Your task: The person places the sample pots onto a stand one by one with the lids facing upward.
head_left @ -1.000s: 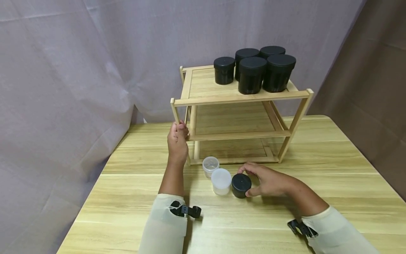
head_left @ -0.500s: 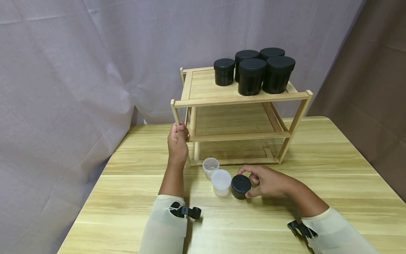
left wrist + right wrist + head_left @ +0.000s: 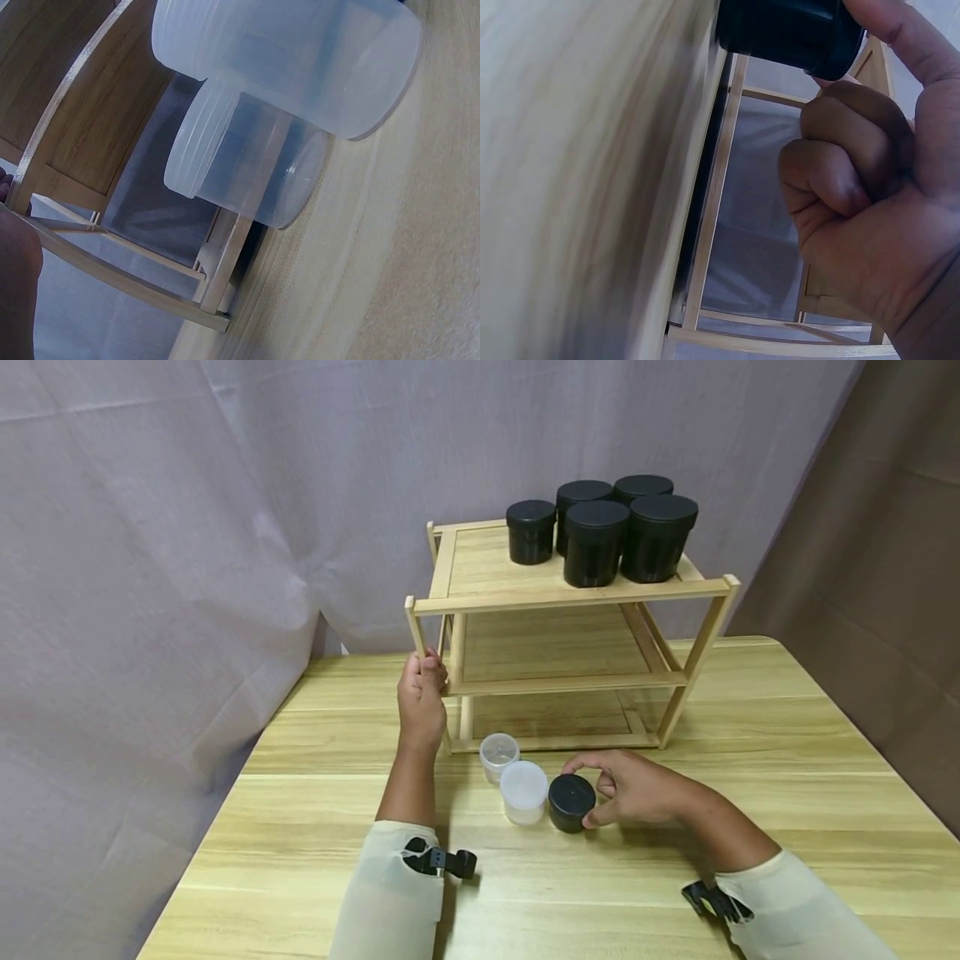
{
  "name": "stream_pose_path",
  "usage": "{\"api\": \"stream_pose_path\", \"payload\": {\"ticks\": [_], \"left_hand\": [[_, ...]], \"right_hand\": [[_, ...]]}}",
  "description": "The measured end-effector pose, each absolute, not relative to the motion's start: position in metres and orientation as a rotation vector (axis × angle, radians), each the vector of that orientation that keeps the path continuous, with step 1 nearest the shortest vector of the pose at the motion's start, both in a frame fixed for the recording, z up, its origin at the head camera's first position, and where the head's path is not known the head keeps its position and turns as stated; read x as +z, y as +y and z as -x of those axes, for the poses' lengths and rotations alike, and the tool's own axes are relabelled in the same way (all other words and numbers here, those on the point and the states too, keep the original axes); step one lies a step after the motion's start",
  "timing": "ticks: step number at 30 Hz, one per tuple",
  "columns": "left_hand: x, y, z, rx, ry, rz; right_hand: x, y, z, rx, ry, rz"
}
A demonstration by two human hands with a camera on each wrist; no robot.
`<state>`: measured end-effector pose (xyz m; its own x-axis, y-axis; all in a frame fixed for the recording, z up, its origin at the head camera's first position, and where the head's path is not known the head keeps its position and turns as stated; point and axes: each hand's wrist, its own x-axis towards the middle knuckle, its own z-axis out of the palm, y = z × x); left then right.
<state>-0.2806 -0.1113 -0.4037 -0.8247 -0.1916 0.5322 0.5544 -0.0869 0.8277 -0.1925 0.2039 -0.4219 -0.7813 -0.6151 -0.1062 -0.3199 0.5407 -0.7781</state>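
Observation:
In the head view my left hand (image 3: 422, 706) grips the left front post of a three-tier wooden rack (image 3: 483, 564). My right hand (image 3: 637, 785) pinches a small black lidded jar (image 3: 572, 797) between thumb and index finger. That jar stands upright on the table. The right wrist view shows the thumb at the lid of the black jar (image 3: 787, 30), the other fingers (image 3: 847, 127) folded toward the palm. Left of it, close by, is a translucent jar with a whitish lid (image 3: 523, 789). Behind that stands a smaller clear jar (image 3: 498, 756), near the rack's lower front bar.
Several black lidded jars (image 3: 596, 543) are grouped on the rack's top shelf, mostly toward the right. A pale wooden table (image 3: 300, 827) carries everything. Grey cloth (image 3: 262, 485) hangs behind and to the left; a brown curtain (image 3: 870, 577) hangs at right.
The right hand's remaining fingers have curled in behind the index finger. Both hands and the jars otherwise stay in place, and the head view has shifted very slightly.

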Motion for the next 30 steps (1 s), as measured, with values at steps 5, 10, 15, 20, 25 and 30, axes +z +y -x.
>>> {"api": "stream_pose_path", "payload": {"ticks": [5, 10, 15, 20, 25, 30], "left_hand": [[-0.4024, -0.1118, 0.2805, -1.972, -1.7, 0.379], [-0.4014, -0.1115, 0.2803, -1.991, -1.693, 0.373], [-0.4027, -0.1119, 0.2814, -1.983, -1.697, 0.377], [-0.4055, -0.1125, 0.2819, -1.971, -1.695, 0.391], [-0.4055, -0.1127, 0.2813, -1.964, -1.689, 0.399], [-0.4031, -0.1117, 0.2815, -1.983, -1.677, 0.409]], "right_hand": [[-0.4218, 0.2048, 0.1934, -1.133, 2.425, 0.776], [-0.4216, 0.2058, 0.1937, -1.124, 2.477, 0.783], [-0.4205, 0.2054, 0.1927, -1.136, 2.496, 0.774], [-0.4205, 0.2052, 0.1907, -1.18, 2.496, 0.751], [-0.4175, 0.2047, 0.1897, -1.226, 2.502, 0.714], [-0.4121, 0.206, 0.1893, -1.242, 2.542, 0.678]]}}
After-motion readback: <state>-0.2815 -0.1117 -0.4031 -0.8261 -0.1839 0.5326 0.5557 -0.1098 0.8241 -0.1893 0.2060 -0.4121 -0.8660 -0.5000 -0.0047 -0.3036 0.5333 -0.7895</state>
